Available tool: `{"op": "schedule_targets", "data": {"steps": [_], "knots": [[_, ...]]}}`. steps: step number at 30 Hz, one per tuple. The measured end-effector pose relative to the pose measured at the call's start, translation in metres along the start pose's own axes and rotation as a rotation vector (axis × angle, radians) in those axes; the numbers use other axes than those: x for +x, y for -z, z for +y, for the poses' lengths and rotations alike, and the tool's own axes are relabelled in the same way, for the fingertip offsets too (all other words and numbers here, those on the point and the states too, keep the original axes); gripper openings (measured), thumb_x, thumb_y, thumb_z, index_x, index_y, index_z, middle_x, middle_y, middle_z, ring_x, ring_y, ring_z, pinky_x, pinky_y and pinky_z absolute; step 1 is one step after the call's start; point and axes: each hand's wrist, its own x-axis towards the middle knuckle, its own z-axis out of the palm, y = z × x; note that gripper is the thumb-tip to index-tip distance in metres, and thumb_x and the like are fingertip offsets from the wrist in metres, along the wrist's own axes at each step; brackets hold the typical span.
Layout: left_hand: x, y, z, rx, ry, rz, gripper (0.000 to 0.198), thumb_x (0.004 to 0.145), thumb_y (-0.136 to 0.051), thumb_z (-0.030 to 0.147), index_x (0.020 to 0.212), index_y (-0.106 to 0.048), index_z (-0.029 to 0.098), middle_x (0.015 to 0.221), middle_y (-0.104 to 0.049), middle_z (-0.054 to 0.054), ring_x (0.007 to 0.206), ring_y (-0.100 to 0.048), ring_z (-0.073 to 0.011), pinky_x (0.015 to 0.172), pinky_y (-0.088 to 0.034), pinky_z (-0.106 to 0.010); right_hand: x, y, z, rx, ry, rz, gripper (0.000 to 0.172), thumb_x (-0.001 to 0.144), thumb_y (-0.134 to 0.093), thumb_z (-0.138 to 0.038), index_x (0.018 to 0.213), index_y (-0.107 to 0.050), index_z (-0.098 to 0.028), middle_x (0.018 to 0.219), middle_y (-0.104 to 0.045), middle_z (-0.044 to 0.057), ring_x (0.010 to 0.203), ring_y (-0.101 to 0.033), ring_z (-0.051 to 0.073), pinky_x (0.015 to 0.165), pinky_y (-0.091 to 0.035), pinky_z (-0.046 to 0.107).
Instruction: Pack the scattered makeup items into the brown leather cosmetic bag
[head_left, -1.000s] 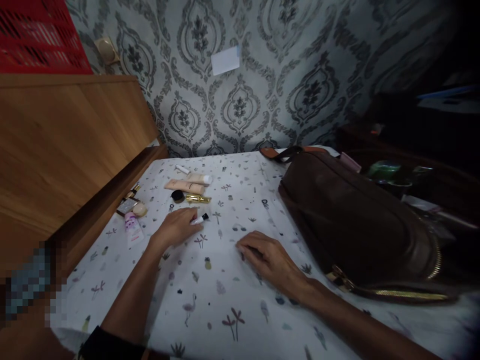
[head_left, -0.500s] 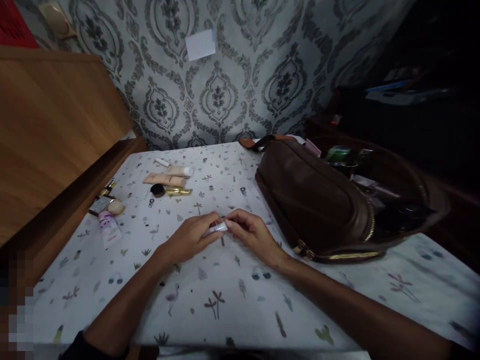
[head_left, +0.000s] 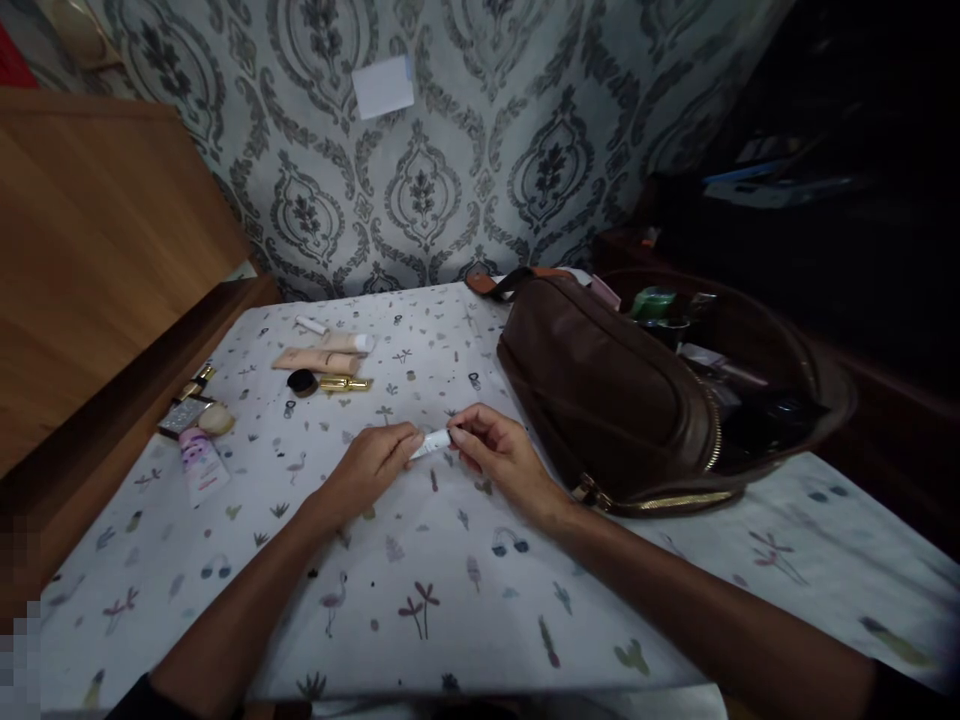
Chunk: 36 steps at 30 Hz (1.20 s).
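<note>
Over the middle of the patterned cloth, a small white tube (head_left: 433, 442) is gripped between my two hands. My left hand (head_left: 371, 462) has its fingers closed round the tube's left end. At the other end, the thumb and fingertips of my right hand (head_left: 501, 455) pinch the tip, which they partly hide. Beyond my left hand lie a peach-coloured tube (head_left: 315, 360), a paler tube with a white cap (head_left: 349, 343), a slim white stick (head_left: 311, 325), a black round jar (head_left: 302, 382) and a gold tube (head_left: 344, 384).
A brown leather bag (head_left: 600, 370) stands unzipped on the right, filled with various items, including a green one (head_left: 652, 302). At the left edge are a pink-and-white tube (head_left: 202, 465), a glittery case (head_left: 181, 415) and a wooden panel (head_left: 112, 200). Patterned wallpaper (head_left: 420, 190) rises behind.
The fingers of my left hand have drawn back leftward, so more of the white tube shows. My right hand keeps its pinch. The whole view has shifted slightly.
</note>
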Motion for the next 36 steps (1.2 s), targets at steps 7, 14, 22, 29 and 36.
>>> {"op": "schedule_targets", "data": {"steps": [7, 14, 22, 29, 36], "knots": [[-0.001, 0.001, -0.005, -0.110, 0.054, -0.012, 0.027, 0.094, -0.053, 0.048, 0.098, -0.058, 0.022, 0.070, -0.053, 0.004, 0.063, -0.047, -0.0139, 0.060, -0.033, -0.026, 0.003, 0.004, 0.005, -0.002, 0.013, -0.009, 0.030, 0.083, -0.069, -0.048, 0.092, -0.061, -0.020, 0.065, -0.051, -0.005, 0.052, -0.041, 0.008, 0.048, -0.032, 0.023], [-0.002, 0.002, -0.005, -0.186, 0.027, 0.061, 0.025, 0.092, -0.056, 0.045, 0.085, -0.054, 0.021, 0.077, -0.052, 0.002, 0.070, -0.046, -0.0135, 0.060, -0.035, -0.024, 0.006, 0.006, 0.006, -0.010, -0.010, 0.060, 0.029, 0.081, -0.069, -0.046, 0.093, -0.062, -0.020, 0.069, -0.055, -0.004, 0.056, -0.045, 0.009, 0.049, -0.036, 0.023], [-0.001, 0.003, -0.008, -0.103, 0.059, 0.055, 0.046, 0.100, -0.040, 0.047, 0.064, -0.049, 0.019, 0.061, -0.043, 0.003, 0.060, -0.041, -0.0129, 0.059, -0.032, -0.027, 0.003, 0.005, 0.001, 0.025, -0.041, 0.065, 0.035, 0.079, -0.072, -0.051, 0.091, -0.063, -0.020, 0.070, -0.061, -0.002, 0.055, -0.045, 0.009, 0.049, -0.037, 0.023], [0.000, 0.001, -0.009, -0.253, 0.051, 0.105, 0.028, 0.084, -0.068, 0.045, 0.089, -0.059, 0.019, 0.083, -0.056, 0.000, 0.078, -0.052, -0.0158, 0.065, -0.042, -0.024, 0.005, 0.005, 0.000, 0.049, -0.081, 0.097, 0.044, 0.075, -0.074, -0.061, 0.074, -0.058, -0.019, 0.062, -0.060, -0.003, 0.050, -0.045, 0.008, 0.047, -0.037, 0.023], [0.000, 0.003, -0.010, -0.122, 0.079, -0.022, 0.047, 0.099, -0.040, 0.052, 0.069, -0.054, 0.019, 0.062, -0.043, 0.003, 0.060, -0.040, -0.0129, 0.057, -0.032, -0.027, 0.006, 0.006, 0.004, 0.082, -0.055, 0.135, 0.043, 0.075, -0.074, -0.059, 0.077, -0.060, -0.019, 0.065, -0.062, -0.002, 0.053, -0.047, 0.009, 0.048, -0.036, 0.023]]}}
